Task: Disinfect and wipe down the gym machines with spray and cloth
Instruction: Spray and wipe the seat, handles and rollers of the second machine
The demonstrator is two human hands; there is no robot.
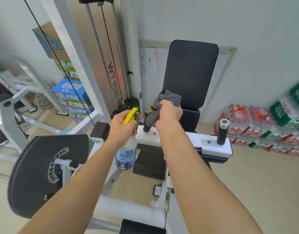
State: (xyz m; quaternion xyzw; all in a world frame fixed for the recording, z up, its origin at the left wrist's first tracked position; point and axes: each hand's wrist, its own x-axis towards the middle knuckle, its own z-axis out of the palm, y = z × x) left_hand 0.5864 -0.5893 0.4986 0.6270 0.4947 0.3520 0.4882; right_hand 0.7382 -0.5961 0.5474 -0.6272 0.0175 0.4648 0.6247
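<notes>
Standing over the white-framed gym machine [128,210], the person works at its white steel crossbar [212,148], and every place below is given from that bar. Beyond the crossbar rises the black padded backrest [189,71]. To the left of the bar and lower sits the black round cam plate with its curved row of holes [35,174].

Just left of the crossbar's left end hangs the clear plastic spray bottle with a blue label [126,155]. The left hand [121,129] holds it upright by the neck, fingers wrapped round it below the yellow trigger head [128,116]. Whether a finger rests on the lever cannot be told. The bottle is probably held this close so the next squirt can land without a reach, and upright so it keeps drawing liquid.

Above the bar's left end, the right hand [169,114] is clenched round the grey bunched cloth [169,98]. The cloth is draped over the top of the black upright grip handle [146,127], leaving only the foot of the handle bare. Wrapping the cloth round the post most likely lets one twist or pull clean its whole circumference.

At the bar's right end stands the matching black handle with a silver cap [222,134], uncovered and apparently not yet wiped.
</notes>
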